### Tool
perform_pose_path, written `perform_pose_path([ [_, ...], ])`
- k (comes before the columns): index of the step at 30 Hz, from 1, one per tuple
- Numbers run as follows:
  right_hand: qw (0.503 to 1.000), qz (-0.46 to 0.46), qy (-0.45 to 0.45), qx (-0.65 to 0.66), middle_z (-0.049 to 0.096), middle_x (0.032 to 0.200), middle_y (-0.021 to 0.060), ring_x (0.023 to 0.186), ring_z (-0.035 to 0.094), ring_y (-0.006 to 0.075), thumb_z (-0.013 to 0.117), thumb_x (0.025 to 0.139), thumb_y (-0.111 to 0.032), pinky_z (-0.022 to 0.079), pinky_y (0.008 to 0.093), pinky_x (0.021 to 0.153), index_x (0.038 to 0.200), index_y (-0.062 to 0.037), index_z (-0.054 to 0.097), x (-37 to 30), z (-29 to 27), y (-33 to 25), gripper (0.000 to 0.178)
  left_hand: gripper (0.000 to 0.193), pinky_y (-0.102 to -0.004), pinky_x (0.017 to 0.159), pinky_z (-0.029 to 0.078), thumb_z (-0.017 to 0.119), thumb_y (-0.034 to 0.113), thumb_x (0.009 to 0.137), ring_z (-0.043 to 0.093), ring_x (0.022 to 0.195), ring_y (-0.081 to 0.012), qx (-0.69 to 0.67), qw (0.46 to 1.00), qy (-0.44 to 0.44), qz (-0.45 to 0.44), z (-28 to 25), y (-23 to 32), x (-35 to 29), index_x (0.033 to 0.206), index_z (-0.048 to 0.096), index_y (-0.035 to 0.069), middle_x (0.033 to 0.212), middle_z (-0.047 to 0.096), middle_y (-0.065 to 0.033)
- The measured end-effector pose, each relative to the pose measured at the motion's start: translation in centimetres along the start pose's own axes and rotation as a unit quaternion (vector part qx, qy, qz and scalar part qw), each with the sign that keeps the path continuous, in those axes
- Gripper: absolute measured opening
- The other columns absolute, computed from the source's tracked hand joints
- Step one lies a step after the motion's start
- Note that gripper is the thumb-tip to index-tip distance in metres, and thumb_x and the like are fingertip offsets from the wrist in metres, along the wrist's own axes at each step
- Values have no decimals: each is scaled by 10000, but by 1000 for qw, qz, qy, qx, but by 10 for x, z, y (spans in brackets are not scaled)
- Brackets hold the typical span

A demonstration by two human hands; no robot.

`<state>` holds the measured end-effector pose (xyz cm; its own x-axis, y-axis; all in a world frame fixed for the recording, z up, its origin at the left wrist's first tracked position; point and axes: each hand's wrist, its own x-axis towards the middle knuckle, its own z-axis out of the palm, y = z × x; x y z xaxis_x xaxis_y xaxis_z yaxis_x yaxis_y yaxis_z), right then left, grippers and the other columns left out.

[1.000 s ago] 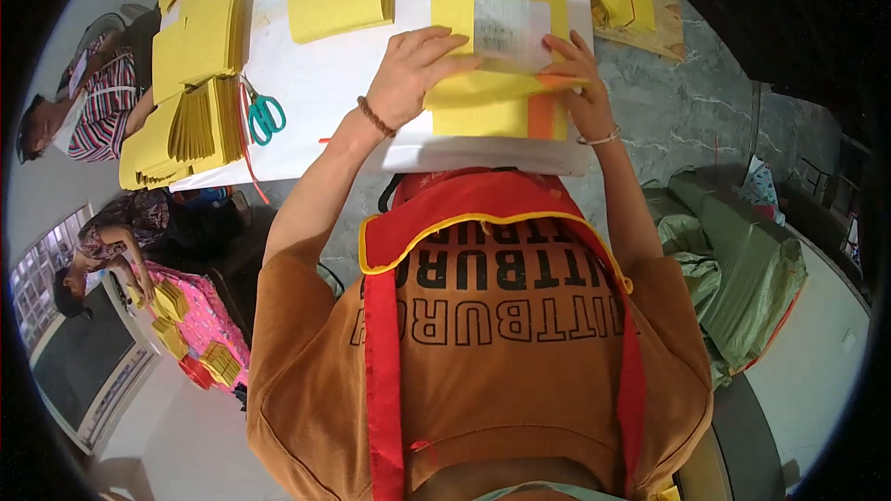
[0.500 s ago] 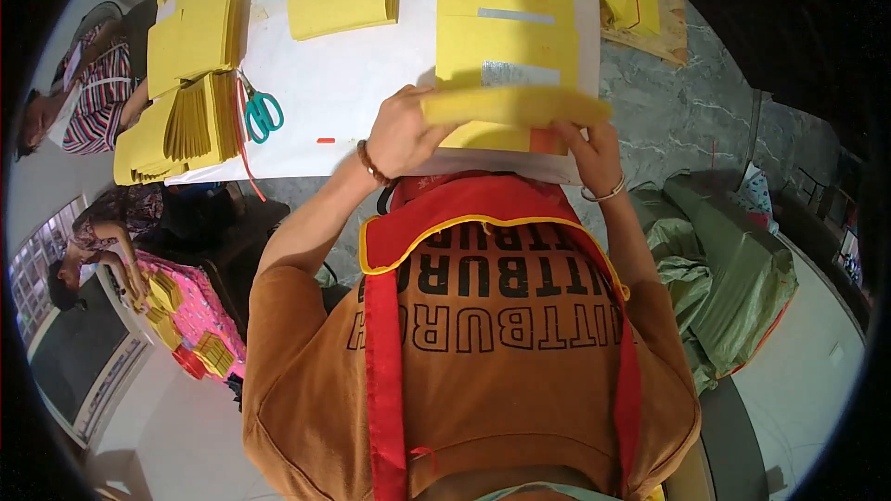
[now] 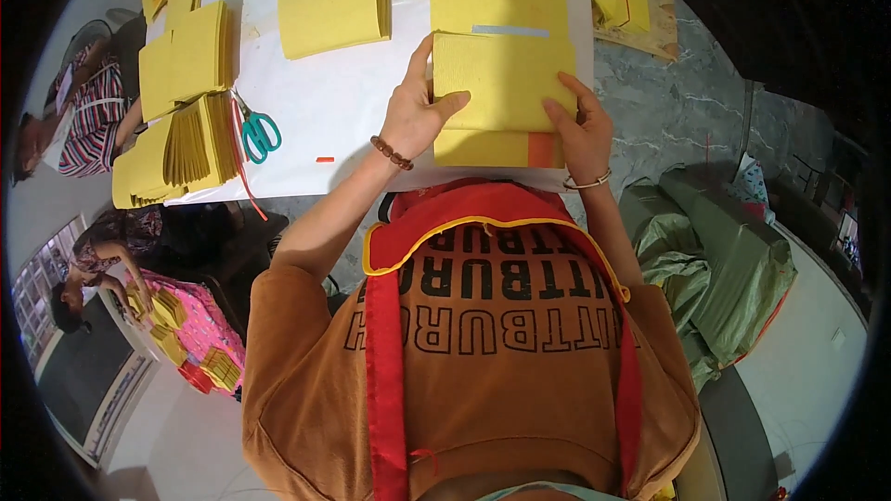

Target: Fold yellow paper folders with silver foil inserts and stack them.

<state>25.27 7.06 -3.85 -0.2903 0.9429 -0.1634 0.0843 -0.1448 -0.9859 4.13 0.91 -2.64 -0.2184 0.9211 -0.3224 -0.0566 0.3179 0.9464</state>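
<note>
A stack of yellow paper (image 3: 506,83) lies flat between my hands. My left hand (image 3: 415,116) grips its left edge, thumb on top. At its right edge my right hand (image 3: 585,130) holds it the same way, thumb on the top face. Beneath the stack, larger yellow paper (image 3: 497,2) shows above and below it. A silver strip (image 3: 510,31) shows just past the far edge, and an orange-red patch (image 3: 541,150) near the front. How thick the held stack is cannot be made out from above.
On the white-covered table (image 3: 325,111) sit another yellow paper stack (image 3: 334,11), teal-handled scissors (image 3: 260,135), a small red piece (image 3: 325,160) and several yellow stacks (image 3: 200,56) at left. Green wrapped bundles (image 3: 724,260) stand right. Two other people are at left.
The yellow stack, held up edge-on and blurred before, now lies flat over the paper beneath, covering the lower silver patch. Both hands have shifted to its side edges.
</note>
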Motion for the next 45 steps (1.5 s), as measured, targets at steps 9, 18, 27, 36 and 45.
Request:
perform_pose_path([
  [9,996,3,69,-59,629,1012,103,887,581,128,647,782,-71,462,245,771,1119,1,573,2,6,2,353,803,-256,615,471,634,45,781,621,713,-156,76,996,36,-10,5,12,-2,1400,125,93,828,657,-133],
  [18,987,-34,83,-135,658,897,141,787,626,170,665,757,-138,479,264,708,1085,-34,601,8,4,13,350,684,-412,874,341,684,140,714,444,1055,-315,434,831,142,318,10,37,-6,1294,350,-2,1179,465,-189],
  [27,982,-45,90,-160,655,907,154,798,634,179,668,749,-150,486,282,697,1087,-45,605,9,4,8,359,549,-441,990,286,613,322,783,368,1196,-327,548,755,-31,358,49,18,11,1230,463,40,1275,421,-164],
  [36,987,13,43,-152,606,1064,164,941,602,230,638,781,-194,444,325,827,1133,-47,568,-10,4,-21,388,611,-484,1002,254,602,359,785,317,1244,-319,567,754,-32,329,47,2,16,1288,400,76,1337,360,-146],
  [45,803,-222,-155,-531,306,1410,63,1320,229,278,504,813,-495,62,624,1010,1330,-160,380,-38,-4,0,628,594,-495,1015,217,644,275,737,281,1265,-344,528,785,-52,319,36,1,15,1259,436,83,1346,350,-149],
])
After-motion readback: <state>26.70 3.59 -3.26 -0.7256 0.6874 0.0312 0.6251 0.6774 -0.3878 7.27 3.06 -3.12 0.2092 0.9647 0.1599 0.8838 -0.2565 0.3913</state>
